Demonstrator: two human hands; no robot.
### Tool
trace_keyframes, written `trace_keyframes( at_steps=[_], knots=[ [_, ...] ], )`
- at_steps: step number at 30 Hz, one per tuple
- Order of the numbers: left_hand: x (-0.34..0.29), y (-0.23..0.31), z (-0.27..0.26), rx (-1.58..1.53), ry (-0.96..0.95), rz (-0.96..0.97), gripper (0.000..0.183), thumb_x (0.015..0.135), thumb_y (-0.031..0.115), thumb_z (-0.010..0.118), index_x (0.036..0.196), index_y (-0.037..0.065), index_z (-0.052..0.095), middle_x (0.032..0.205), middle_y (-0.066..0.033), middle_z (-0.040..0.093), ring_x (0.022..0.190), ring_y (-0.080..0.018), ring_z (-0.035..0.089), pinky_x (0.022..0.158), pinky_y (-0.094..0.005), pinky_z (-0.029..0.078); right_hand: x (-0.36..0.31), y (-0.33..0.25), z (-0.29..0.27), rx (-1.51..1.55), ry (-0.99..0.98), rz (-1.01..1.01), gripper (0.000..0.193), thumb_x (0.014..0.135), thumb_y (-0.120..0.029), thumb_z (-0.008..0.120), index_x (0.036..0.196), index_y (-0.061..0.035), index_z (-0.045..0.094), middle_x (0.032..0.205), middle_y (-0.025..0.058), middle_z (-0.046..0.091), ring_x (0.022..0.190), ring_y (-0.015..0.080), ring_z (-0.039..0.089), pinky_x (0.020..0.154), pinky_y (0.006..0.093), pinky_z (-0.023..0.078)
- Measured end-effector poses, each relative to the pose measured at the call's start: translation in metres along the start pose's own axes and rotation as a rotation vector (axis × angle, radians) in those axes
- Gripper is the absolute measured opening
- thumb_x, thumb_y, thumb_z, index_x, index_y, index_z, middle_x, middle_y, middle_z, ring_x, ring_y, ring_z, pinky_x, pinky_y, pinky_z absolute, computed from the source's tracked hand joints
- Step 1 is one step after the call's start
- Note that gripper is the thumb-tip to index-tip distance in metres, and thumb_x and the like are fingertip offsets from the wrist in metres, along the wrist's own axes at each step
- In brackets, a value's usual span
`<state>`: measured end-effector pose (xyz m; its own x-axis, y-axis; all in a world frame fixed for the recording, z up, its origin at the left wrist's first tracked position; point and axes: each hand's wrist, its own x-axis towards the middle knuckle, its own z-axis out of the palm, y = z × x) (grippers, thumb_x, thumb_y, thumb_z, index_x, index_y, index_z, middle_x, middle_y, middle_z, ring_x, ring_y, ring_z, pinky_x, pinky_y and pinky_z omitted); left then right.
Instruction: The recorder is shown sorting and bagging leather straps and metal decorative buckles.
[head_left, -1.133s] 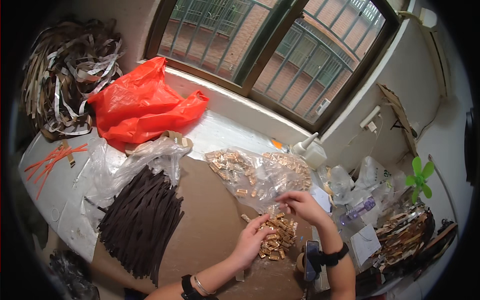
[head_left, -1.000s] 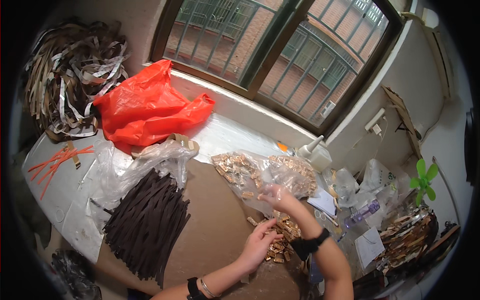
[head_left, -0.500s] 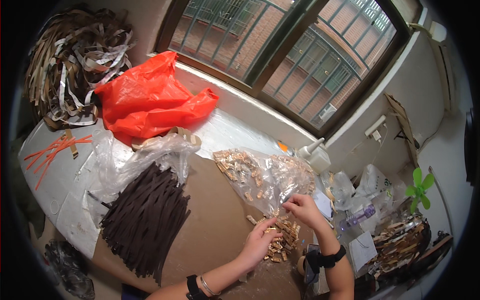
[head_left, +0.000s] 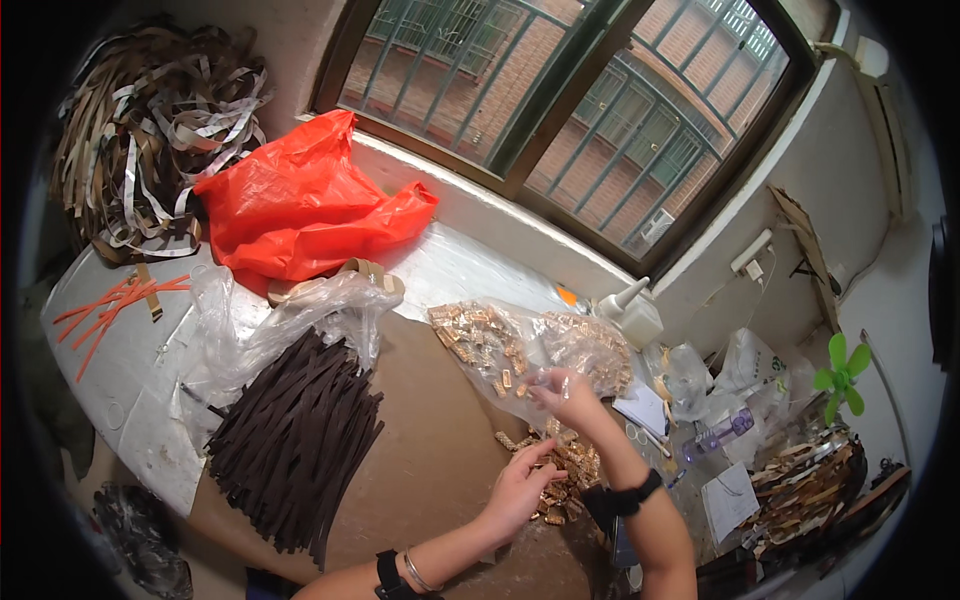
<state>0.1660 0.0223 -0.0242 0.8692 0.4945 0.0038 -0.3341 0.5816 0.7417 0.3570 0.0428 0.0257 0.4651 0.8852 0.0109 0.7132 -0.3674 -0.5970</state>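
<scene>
A clear plastic bag point(head_left: 550, 350) holding many small gold metal buckles lies at the middle of the table. My right hand point(head_left: 565, 400) is at its near edge, thumb and fingers pinched on the plastic. Just nearer to me, a loose heap of gold buckles point(head_left: 578, 462) rests on a brown sheet point(head_left: 430, 430). My left hand point(head_left: 518, 488) lies along the left side of that heap, fingers stretched out and touching it. No buckle shows clearly in the left hand. My right forearm covers part of the heap.
Dark brown strips point(head_left: 300, 440) lie fanned at left, beneath crumpled clear plastic point(head_left: 240, 330). Behind them sit a red plastic bag point(head_left: 300, 210) and orange strips point(head_left: 120, 305). A white squeeze bottle point(head_left: 632, 315) stands by the wall; a green fan point(head_left: 842, 375) is at right.
My right hand has moved left and farther away, along the bag's near edge. The left hand stays almost where it was beside the heap.
</scene>
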Motion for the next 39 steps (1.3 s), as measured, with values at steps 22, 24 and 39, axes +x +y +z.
trace_keyframes(
  at_steps=[22,24,39],
  knots=[
    [0.003,0.000,-0.001,-0.074,0.022,0.007,0.044,0.093,0.007,0.049,0.136,-0.002,0.042,0.137,-0.0119,0.040,0.105,-0.0185,0.060,0.089,-0.0265,0.046,0.048,0.014,0.038,-0.476,-0.090,-0.128,0.030,0.071,-0.022,0.066,0.092,-0.0007,0.062,0.085,0.0194,0.066,0.078,0.0290,0.065,0.070,0.0378,0.050],
    [0.003,-0.001,-0.001,-0.054,0.022,0.002,0.044,0.093,0.007,0.049,0.135,-0.003,0.042,0.137,-0.0122,0.040,0.105,-0.0188,0.060,0.089,-0.0266,0.046,0.046,0.024,0.035,-0.611,0.064,-0.118,0.032,0.071,-0.024,0.067,0.091,-0.0007,0.063,0.084,0.0204,0.066,0.078,0.0292,0.066,0.069,0.0372,0.051],
    [0.003,-0.006,-0.006,-0.037,0.047,-0.049,0.043,0.092,0.006,0.050,0.134,-0.004,0.043,0.136,-0.0133,0.041,0.105,-0.0193,0.060,0.091,-0.0274,0.046,0.038,0.003,0.036,-0.502,-0.031,-0.014,0.032,0.065,-0.026,0.066,0.084,-0.0002,0.067,0.085,0.0243,0.065,0.080,0.0388,0.064,0.073,0.0433,0.050]
  ],
)
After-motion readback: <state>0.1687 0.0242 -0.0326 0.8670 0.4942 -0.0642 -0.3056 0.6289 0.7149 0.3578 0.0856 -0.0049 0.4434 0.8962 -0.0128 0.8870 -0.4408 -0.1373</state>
